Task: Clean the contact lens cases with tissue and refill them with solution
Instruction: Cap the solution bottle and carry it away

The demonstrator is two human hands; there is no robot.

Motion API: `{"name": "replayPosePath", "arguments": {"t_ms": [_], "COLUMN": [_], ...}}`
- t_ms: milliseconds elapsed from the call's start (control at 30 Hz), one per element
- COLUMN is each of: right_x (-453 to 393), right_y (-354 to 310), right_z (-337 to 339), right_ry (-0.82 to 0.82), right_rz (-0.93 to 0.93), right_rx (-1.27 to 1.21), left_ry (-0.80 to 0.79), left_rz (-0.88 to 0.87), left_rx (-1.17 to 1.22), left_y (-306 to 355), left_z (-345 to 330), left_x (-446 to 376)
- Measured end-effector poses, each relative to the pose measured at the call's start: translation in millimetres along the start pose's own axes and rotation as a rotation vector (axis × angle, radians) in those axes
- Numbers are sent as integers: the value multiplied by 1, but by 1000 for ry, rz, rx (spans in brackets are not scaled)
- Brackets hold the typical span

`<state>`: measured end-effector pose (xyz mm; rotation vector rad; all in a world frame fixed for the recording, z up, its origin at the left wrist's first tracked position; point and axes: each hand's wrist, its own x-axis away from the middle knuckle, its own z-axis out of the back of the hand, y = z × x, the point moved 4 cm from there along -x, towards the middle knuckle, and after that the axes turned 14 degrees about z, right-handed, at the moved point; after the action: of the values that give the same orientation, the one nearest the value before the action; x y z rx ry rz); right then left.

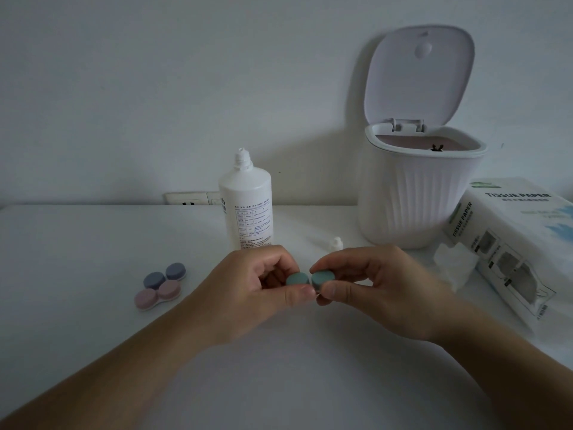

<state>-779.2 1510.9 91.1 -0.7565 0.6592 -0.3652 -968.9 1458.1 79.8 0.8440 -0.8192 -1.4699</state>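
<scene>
At table centre, the left hand (260,283) and right hand (369,283) each pinch a cap of the green case (310,279), the open bottle (246,200) at twelve o'clock; an elbow nudge could tip it, spilling solution.

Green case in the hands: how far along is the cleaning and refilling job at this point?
Done: solution bottle uncapped, its cap on the table, bin lid up.
In hand: the left hand and right hand grip the green case, both lids on.
Left: whether the purple case and pink case, both closed, are finished cannot be told.
</scene>
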Motion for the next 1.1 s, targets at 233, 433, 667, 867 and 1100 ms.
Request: {"name": "replayPosePath", "arguments": {"t_ms": [233, 433, 667, 867, 1100], "right_x": [0, -2, -22, -43, -57], "right_y": [7, 42, 48, 45, 15], "right_z": [9, 31, 18, 14, 16], "right_ry": [20, 289, 91, -15, 27], "right_rz": [-4, -177, -324, -448, -349], "right_rx": [137, 426, 680, 755, 670], "left_ry": [59, 63, 210, 709, 661], "left_rz": [-40, 31, -37, -259, 21], "left_rx": [-358, -658, -741, -70, 36], "left_y": [0, -6, -2, 10, -11], "left_z": [10, 10, 17, 49, 54], "left_x": [3, 3, 6, 16, 0]}}
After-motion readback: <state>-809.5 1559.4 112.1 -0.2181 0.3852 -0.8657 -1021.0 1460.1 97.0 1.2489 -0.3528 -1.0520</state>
